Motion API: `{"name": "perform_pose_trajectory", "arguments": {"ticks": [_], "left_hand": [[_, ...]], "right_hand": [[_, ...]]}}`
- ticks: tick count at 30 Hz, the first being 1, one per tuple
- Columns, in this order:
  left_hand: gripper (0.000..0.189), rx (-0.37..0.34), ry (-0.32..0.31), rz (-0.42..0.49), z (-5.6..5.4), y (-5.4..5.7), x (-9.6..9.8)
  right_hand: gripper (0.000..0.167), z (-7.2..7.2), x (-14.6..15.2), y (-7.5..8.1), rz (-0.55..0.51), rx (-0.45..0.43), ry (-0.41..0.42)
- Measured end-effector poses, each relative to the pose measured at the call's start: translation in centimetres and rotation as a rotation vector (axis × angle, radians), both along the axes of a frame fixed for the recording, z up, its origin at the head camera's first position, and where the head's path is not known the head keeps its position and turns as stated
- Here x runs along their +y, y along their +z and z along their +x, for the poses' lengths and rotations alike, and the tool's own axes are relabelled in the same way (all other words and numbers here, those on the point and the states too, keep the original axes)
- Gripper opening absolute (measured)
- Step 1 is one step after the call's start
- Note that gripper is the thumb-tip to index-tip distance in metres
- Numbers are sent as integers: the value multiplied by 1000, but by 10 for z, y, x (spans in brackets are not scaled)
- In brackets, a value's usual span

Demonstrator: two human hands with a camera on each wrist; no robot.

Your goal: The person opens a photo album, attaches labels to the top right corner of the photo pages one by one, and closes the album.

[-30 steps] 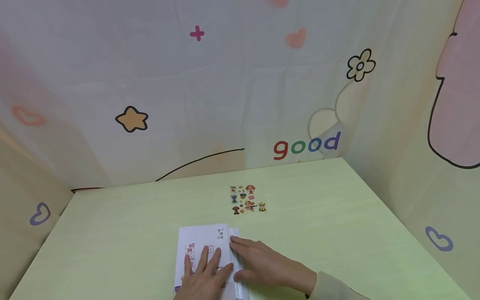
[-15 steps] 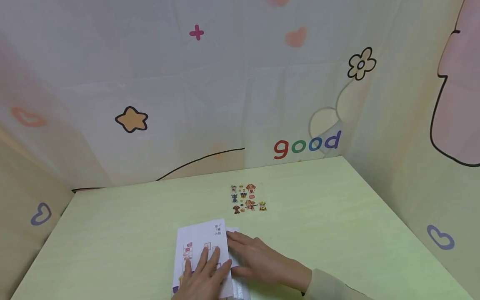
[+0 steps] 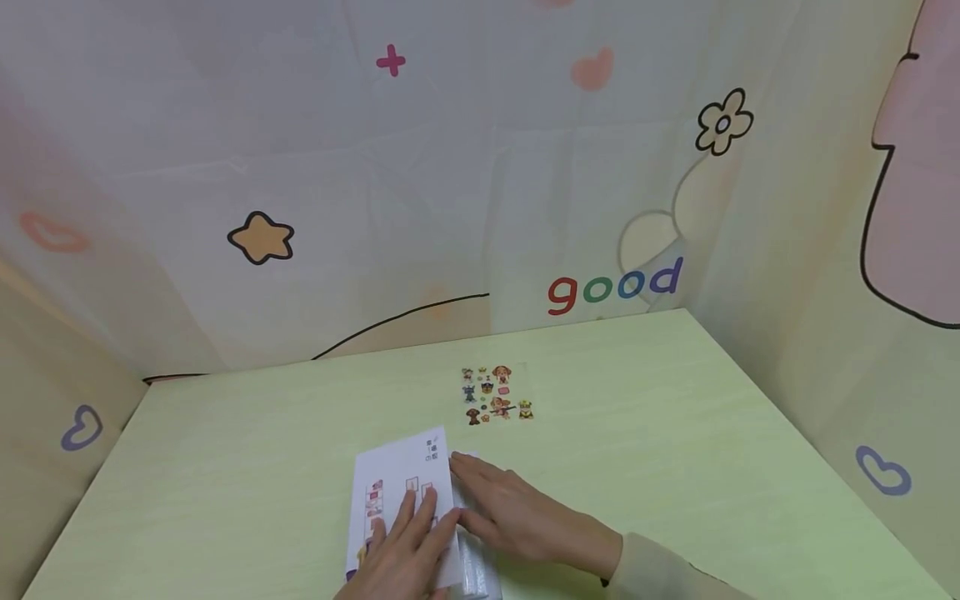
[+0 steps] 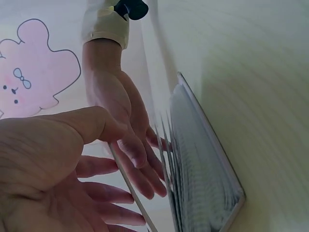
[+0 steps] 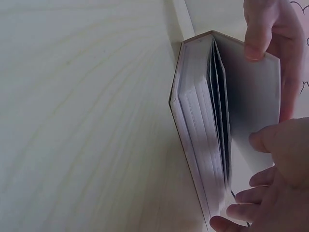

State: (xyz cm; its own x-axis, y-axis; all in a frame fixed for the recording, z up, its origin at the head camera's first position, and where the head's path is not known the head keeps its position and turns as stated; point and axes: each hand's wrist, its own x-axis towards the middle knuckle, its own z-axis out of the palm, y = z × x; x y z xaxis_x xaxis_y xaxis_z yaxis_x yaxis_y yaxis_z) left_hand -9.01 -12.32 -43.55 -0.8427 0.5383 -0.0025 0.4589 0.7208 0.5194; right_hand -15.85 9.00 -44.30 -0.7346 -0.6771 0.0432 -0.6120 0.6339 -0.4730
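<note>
A thick book with a white cover (image 3: 397, 467), printed with small pictures and writing, lies at the front of the table. Its cover stands lifted and tilted, with the block of pages (image 5: 198, 111) showing below. My left hand (image 3: 405, 542) holds the cover, its thumb (image 5: 256, 41) on the inner face and its fingers behind. On the book's right side is my right hand (image 3: 525, 517), fingers extended at the gap between cover and pages. In the left wrist view, some loose leaves (image 4: 169, 164) stand apart from the block close to the right fingertips.
A clear sheet of cartoon stickers (image 3: 495, 396) lies on the pale green table (image 3: 637, 433) beyond the book. Printed cloth walls (image 3: 360, 183) enclose the table's back and sides.
The book's cover has risen from nearly flat to tilted, its right edge swinging up and leftward with my left hand. My right hand has shifted slightly left, along the opening.
</note>
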Motion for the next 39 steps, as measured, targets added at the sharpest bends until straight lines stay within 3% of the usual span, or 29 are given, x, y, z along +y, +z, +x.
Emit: {"name": "perform_pose_trajectory", "arguments": {"ticks": [6, 12, 19, 24, 30, 33, 39], "left_hand": [[69, 7, 24, 77, 5, 3, -1], [61, 45, 21, 125, 8, 5, -4], [59, 159, 87, 113, 15, 14, -9], [59, 74, 129, 137, 18, 26, -7], [60, -28, 188, 227, 21, 38, -1], [57, 32, 182, 271, 20, 38, -2], [68, 315, 152, 319, 18, 33, -7]], "right_hand": [[68, -3, -3, -1, -1, 12, 52], [75, -4, -8, -4, 119, 12, 91], [73, -1, -11, -3, 183, 37, 76], [76, 0, -7, -4, 207, 52, 56], [77, -1, 1, -2, 220, 53, 52], [78, -2, 5, 0, 207, 32, 57], [79, -3, 11, 1, 181, -2, 56]]}}
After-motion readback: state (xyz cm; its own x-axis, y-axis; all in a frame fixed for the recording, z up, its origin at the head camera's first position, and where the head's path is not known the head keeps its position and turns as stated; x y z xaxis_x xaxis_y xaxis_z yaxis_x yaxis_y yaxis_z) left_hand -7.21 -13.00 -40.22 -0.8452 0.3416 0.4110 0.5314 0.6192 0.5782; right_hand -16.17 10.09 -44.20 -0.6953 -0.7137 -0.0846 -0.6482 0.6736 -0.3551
